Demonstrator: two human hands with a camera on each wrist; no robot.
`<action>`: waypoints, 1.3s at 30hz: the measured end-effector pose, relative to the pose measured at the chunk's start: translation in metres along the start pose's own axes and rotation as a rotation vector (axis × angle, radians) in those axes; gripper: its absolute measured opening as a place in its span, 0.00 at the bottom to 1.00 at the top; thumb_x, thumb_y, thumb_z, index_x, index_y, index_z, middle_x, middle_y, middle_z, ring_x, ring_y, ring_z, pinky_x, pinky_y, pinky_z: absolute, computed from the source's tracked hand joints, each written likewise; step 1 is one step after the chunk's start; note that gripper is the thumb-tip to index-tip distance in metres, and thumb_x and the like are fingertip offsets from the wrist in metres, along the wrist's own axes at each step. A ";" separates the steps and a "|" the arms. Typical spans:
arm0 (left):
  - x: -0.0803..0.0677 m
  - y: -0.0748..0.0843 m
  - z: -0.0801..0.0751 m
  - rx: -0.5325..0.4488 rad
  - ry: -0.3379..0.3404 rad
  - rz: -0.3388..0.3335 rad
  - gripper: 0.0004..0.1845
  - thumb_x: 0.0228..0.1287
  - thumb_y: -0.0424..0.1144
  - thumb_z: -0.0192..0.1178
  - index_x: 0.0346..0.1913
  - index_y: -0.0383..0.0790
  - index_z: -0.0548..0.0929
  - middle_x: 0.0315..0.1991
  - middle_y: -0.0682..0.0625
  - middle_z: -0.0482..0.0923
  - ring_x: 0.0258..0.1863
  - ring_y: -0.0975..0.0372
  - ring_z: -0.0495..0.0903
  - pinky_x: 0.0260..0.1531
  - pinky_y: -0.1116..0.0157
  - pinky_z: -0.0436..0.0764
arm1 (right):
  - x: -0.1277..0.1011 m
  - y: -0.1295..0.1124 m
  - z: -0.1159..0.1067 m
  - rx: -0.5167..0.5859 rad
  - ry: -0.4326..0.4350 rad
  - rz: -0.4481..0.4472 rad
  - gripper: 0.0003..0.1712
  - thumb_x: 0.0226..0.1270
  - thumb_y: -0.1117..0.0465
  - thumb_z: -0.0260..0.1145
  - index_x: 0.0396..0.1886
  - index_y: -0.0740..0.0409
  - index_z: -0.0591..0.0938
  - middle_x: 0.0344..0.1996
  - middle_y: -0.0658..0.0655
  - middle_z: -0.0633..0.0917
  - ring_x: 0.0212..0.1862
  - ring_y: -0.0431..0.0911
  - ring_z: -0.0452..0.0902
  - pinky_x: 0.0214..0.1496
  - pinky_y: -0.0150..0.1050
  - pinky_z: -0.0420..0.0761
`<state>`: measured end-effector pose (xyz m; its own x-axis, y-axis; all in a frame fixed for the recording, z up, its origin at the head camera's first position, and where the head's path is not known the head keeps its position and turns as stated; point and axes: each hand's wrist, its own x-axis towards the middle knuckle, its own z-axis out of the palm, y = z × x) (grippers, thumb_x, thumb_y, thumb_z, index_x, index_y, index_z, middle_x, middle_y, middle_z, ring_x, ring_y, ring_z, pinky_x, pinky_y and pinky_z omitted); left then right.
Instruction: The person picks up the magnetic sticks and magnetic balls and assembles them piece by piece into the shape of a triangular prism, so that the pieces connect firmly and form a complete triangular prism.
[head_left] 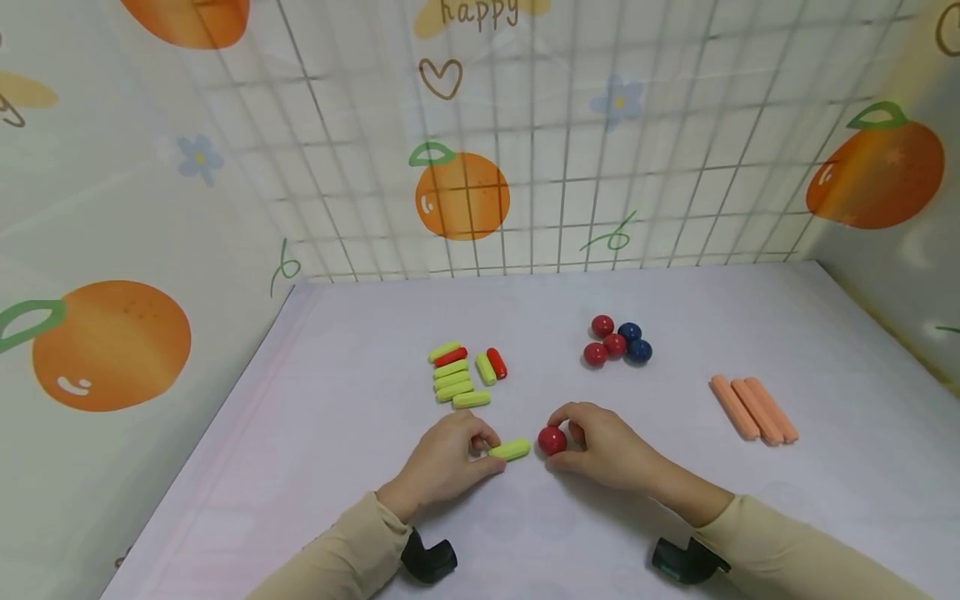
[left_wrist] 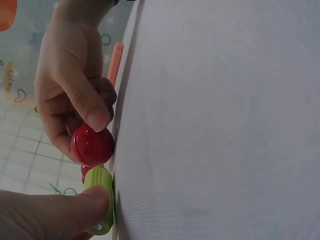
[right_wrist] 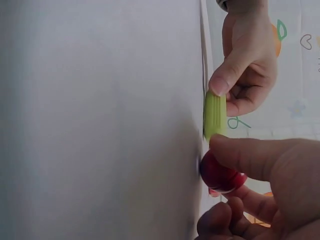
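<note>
Left hand (head_left: 442,462) pinches a green stick (head_left: 510,450) lying on the counter (head_left: 337,433); thumb and fingers curled on its near end. Right hand (head_left: 603,446) grasps a red ball (head_left: 552,440), fingers curled round it, ball touching the counter. Stick tip and ball sit just beside each other, a small gap between, front centre of the counter. Wrist views confirm both grips: left thumb on the stick (left_wrist: 100,200), right thumb over the ball (right_wrist: 220,175).

Step in hand, judged: bringing ball and stick end to end, looks like a joining step. Next move likely calls for lining the stick's end face with the ball and closing the gap, keeping the stick flat.

Behind: stick pile (head_left: 459,375), mostly green with two red, near the left hand. Ball cluster (head_left: 617,340), three red and two blue, touching. Three orange sticks (head_left: 753,408) side by side, well apart to the right.

Writing: "happy" (head_left: 480,12) on the back wall, partly cut off by the frame. No brands readable.
</note>
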<state>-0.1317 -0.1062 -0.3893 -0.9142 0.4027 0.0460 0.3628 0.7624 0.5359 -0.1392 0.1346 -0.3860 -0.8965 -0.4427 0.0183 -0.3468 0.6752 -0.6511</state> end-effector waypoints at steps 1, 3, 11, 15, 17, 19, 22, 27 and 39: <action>0.000 0.000 0.000 -0.002 -0.002 -0.002 0.10 0.51 0.47 0.68 0.34 0.49 0.83 0.28 0.57 0.72 0.31 0.67 0.69 0.32 0.72 0.68 | 0.000 0.000 0.001 0.002 0.001 -0.006 0.23 0.48 0.53 0.74 0.45 0.53 0.78 0.22 0.50 0.72 0.27 0.39 0.65 0.26 0.30 0.66; -0.001 0.001 0.000 -0.004 -0.005 -0.004 0.09 0.51 0.47 0.68 0.34 0.49 0.83 0.28 0.57 0.72 0.31 0.67 0.69 0.32 0.72 0.68 | 0.001 0.000 0.002 0.004 -0.001 -0.023 0.24 0.49 0.52 0.74 0.45 0.52 0.78 0.21 0.50 0.72 0.27 0.39 0.65 0.26 0.30 0.65; -0.003 0.003 0.000 -0.025 -0.023 -0.017 0.09 0.52 0.48 0.68 0.34 0.49 0.83 0.27 0.56 0.72 0.30 0.67 0.68 0.31 0.72 0.68 | 0.002 -0.003 0.004 -0.003 -0.007 -0.063 0.23 0.50 0.51 0.73 0.45 0.53 0.78 0.21 0.49 0.72 0.25 0.37 0.64 0.26 0.30 0.64; -0.004 0.004 0.001 -0.028 -0.040 -0.024 0.10 0.51 0.49 0.68 0.33 0.50 0.83 0.27 0.56 0.72 0.29 0.67 0.68 0.30 0.72 0.68 | 0.002 -0.004 0.004 -0.019 -0.005 -0.041 0.25 0.50 0.52 0.73 0.47 0.54 0.78 0.22 0.49 0.72 0.26 0.38 0.65 0.26 0.30 0.65; -0.004 0.004 0.002 -0.023 -0.045 -0.015 0.11 0.50 0.50 0.69 0.33 0.51 0.83 0.26 0.56 0.72 0.28 0.67 0.68 0.29 0.72 0.68 | 0.002 -0.005 0.003 -0.026 0.003 -0.019 0.24 0.50 0.53 0.73 0.47 0.54 0.78 0.21 0.49 0.72 0.26 0.39 0.65 0.26 0.30 0.65; -0.004 0.005 0.002 -0.017 -0.051 -0.003 0.11 0.49 0.51 0.69 0.33 0.50 0.84 0.26 0.57 0.72 0.28 0.68 0.68 0.28 0.73 0.67 | 0.003 -0.005 0.002 -0.034 0.015 0.004 0.22 0.50 0.54 0.73 0.45 0.53 0.79 0.20 0.49 0.71 0.26 0.40 0.65 0.25 0.30 0.64; -0.005 0.007 0.003 -0.017 -0.047 0.030 0.11 0.49 0.51 0.69 0.32 0.50 0.84 0.24 0.58 0.72 0.26 0.70 0.67 0.27 0.74 0.67 | 0.004 -0.004 0.002 -0.038 0.032 0.025 0.18 0.50 0.54 0.73 0.39 0.53 0.79 0.18 0.48 0.70 0.24 0.40 0.64 0.24 0.31 0.63; -0.004 0.012 0.003 -0.043 -0.045 0.082 0.07 0.54 0.49 0.66 0.29 0.52 0.83 0.22 0.62 0.71 0.23 0.71 0.67 0.25 0.75 0.67 | 0.006 -0.004 0.003 -0.030 0.029 0.038 0.12 0.53 0.55 0.71 0.35 0.52 0.80 0.16 0.48 0.69 0.23 0.40 0.64 0.24 0.31 0.63; 0.020 0.006 -0.003 0.134 -0.078 0.184 0.29 0.60 0.37 0.60 0.63 0.63 0.70 0.44 0.54 0.70 0.36 0.66 0.70 0.33 0.73 0.73 | 0.010 0.006 -0.012 -0.063 0.021 0.043 0.15 0.57 0.61 0.67 0.46 0.53 0.81 0.20 0.49 0.71 0.26 0.41 0.65 0.26 0.32 0.67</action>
<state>-0.1483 -0.0949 -0.3822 -0.8159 0.5746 0.0646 0.5471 0.7312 0.4074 -0.1539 0.1416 -0.3805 -0.9165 -0.4000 0.0079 -0.3237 0.7296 -0.6024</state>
